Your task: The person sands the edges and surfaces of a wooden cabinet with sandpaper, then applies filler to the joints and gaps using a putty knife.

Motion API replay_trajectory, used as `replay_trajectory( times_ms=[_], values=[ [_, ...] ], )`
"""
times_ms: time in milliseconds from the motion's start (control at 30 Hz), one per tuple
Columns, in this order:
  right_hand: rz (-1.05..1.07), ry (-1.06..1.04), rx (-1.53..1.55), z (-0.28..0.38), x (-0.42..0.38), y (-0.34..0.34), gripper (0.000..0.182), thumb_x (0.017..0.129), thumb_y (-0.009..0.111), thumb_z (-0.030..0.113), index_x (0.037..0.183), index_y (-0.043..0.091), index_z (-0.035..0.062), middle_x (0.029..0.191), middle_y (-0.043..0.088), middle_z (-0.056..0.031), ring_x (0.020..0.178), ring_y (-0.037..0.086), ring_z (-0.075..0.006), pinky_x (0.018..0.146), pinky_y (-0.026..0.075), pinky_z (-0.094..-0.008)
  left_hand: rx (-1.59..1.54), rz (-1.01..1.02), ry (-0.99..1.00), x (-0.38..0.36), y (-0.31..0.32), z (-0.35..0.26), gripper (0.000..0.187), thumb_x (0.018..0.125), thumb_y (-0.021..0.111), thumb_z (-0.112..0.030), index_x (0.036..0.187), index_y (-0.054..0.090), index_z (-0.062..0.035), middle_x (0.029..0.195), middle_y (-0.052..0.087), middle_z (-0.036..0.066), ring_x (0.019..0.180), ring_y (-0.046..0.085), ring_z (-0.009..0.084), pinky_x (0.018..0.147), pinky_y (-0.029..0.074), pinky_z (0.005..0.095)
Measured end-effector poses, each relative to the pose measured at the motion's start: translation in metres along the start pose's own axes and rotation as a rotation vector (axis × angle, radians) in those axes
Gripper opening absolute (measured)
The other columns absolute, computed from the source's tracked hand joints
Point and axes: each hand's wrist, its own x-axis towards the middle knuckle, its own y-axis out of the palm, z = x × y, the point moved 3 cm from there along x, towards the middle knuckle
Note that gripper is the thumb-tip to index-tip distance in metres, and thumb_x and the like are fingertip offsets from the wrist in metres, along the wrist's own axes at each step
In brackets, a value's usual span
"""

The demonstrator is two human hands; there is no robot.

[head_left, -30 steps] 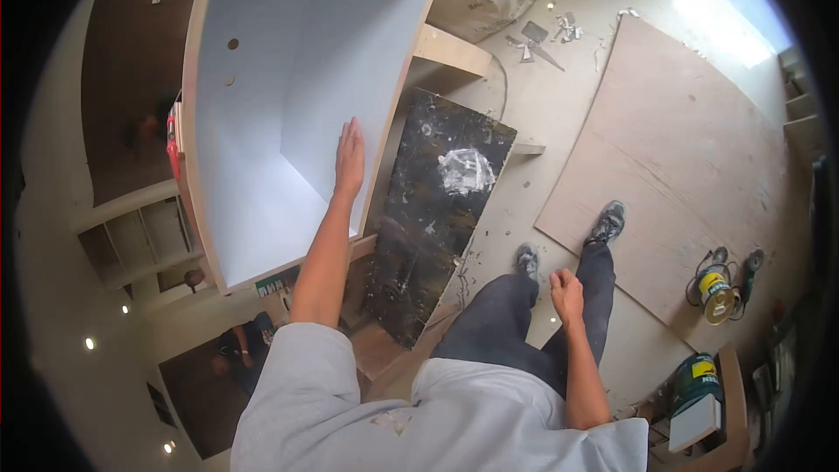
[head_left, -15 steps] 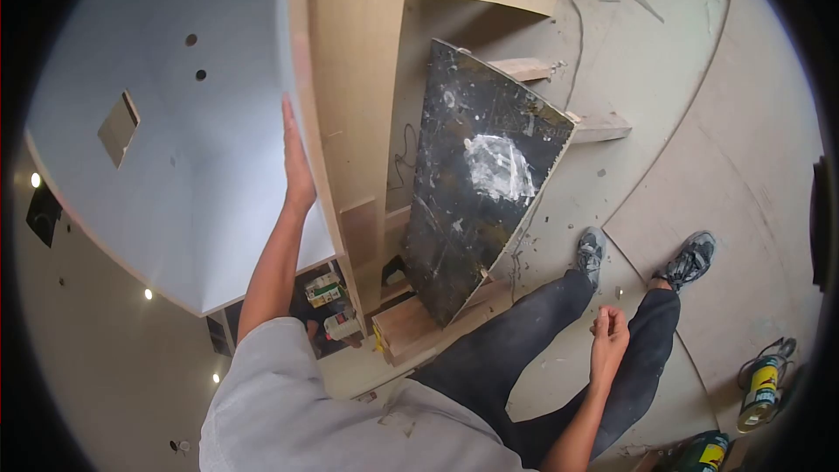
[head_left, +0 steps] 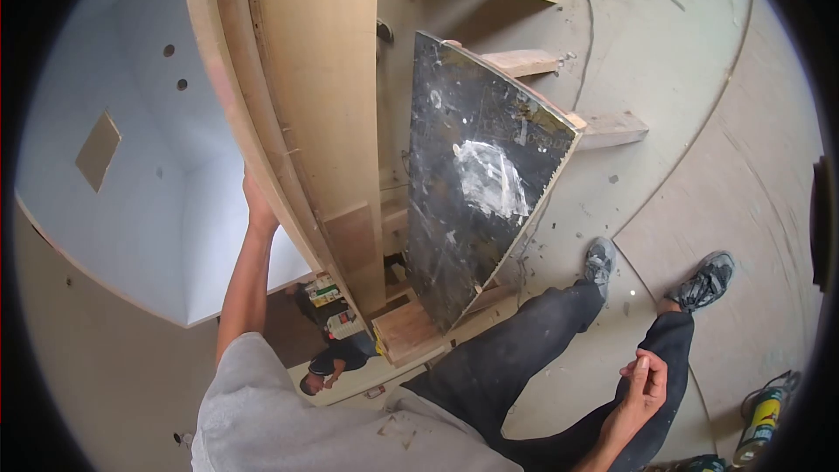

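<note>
My left hand (head_left: 260,203) reaches up against the inner face of the white-lined wooden cabinet box (head_left: 210,236), beside its pale front edge. That edge hides part of the fingers; what shows of the hand looks flat rather than wrapped round. Low over my thigh, my right hand (head_left: 645,380) is closed, thumb pressed to the curled fingers. Whether anything small is in that pinch cannot be made out. Between the cabinet and my legs, a dark scuffed board (head_left: 472,175) with a white smear lies tilted on wooden supports.
Wooden legs (head_left: 616,129) stick out beyond the board. A plywood frame (head_left: 328,79) runs beside the cabinet. Another person (head_left: 336,363) is below, near some containers (head_left: 343,325). A yellow-labelled green can (head_left: 762,424) stands at right. Debris and a cable lie on the floor.
The cabinet box has swung left in view, showing more of its wooden edge. My left hand has moved left and down with it. My right hand is lower and farther right. Another person shows more.
</note>
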Motion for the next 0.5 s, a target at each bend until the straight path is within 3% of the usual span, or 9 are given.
replay_trajectory(
  times_ms=[100,200,333,500],
  values=[
    [0.123,-0.079,-0.132,-0.007,0.003,-0.003,0.031,0.113,0.064,0.024,0.092,0.07,0.0009,0.085,0.062,-0.002,0.078,0.055,-0.0092,0.075,0.045,-0.0263,-0.048,0.009,0.035,-0.007,0.016,-0.017,0.063,0.11,0.062,-0.024,0.166,0.039,-0.0041,0.154,0.058,0.015,0.135,0.059,0.0259,0.115,0.048,0.0391],
    [0.101,-0.044,-0.124,-0.009,0.007,0.003,0.037,0.113,0.065,0.026,0.085,0.069,0.0014,0.081,0.061,-0.001,0.075,0.054,-0.0091,0.074,0.045,-0.0263,-0.059,-0.014,0.199,0.0,0.021,-0.036,0.061,0.113,0.051,-0.029,0.168,0.036,-0.0076,0.161,0.049,0.014,0.144,0.048,0.0286,0.12,0.039,0.0416],
    [0.149,-0.057,-0.082,-0.031,0.016,0.002,0.031,0.112,0.065,0.029,0.097,0.07,0.0028,0.079,0.059,0.0013,0.071,0.053,-0.0066,0.067,0.043,-0.0234,-0.075,-0.069,0.35,0.005,0.022,-0.046,0.06,0.116,0.038,-0.036,0.171,0.033,-0.0123,0.17,0.037,0.014,0.155,0.033,0.0322,0.127,0.026,0.0448],
    [0.23,-0.146,-0.329,-0.088,0.018,-0.011,0.023,0.11,0.064,0.024,0.102,0.07,0.0027,0.079,0.062,-0.0003,0.065,0.057,-0.0084,0.059,0.046,-0.0265,-0.107,-0.159,0.376,0.008,0.021,-0.047,0.061,0.12,0.021,-0.045,0.175,0.028,-0.0181,0.182,0.023,0.013,0.168,0.015,0.0367,0.136,0.01,0.0489]
  ],
)
